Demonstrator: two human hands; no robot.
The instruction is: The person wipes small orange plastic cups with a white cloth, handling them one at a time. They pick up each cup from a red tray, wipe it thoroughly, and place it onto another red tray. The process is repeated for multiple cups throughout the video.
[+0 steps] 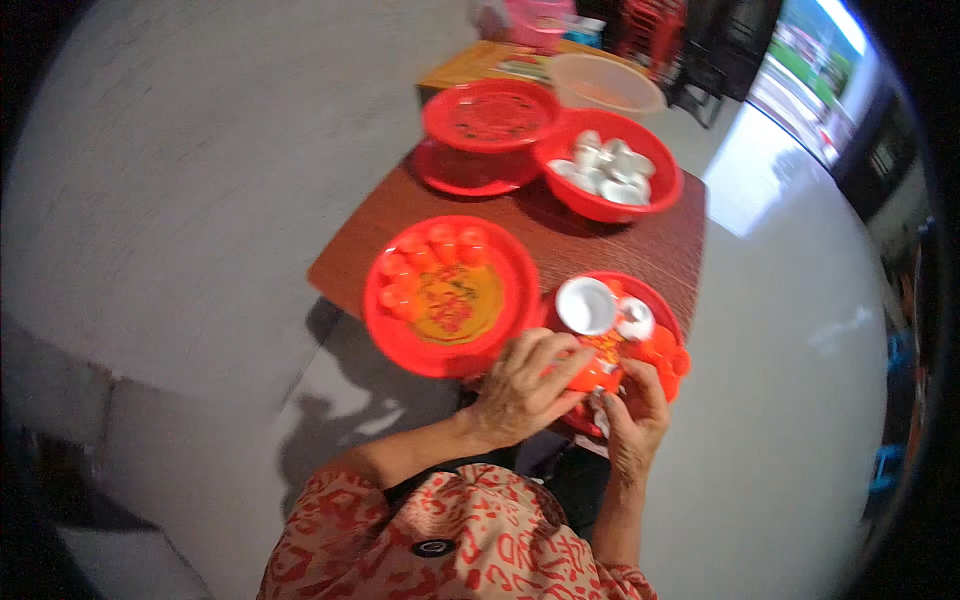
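My left hand (525,390) reaches over the near red basin (662,300) with its fingers bent and drawn together. Close beside it, my right hand (637,420) is closed, thumb toward the fingers. A glossy orange thing with white bits (592,377) shows between the two hands; blur and the fingers hide what exactly is held. In the same basin stand a white cup (586,306), a small white rounded piece (635,319) and round orange lumps (668,354). To the left, a red plate (385,345) carries a row of round, shiny orange balls (442,241) like egg yolks.
Farther back on the brown table (350,250) is a red bowl (664,192) of white shell-like pieces (612,172). Beside it, a red basin (450,108) sits above another red plate (440,178). Behind are a pale translucent basin (640,98) and a pink container (540,22).
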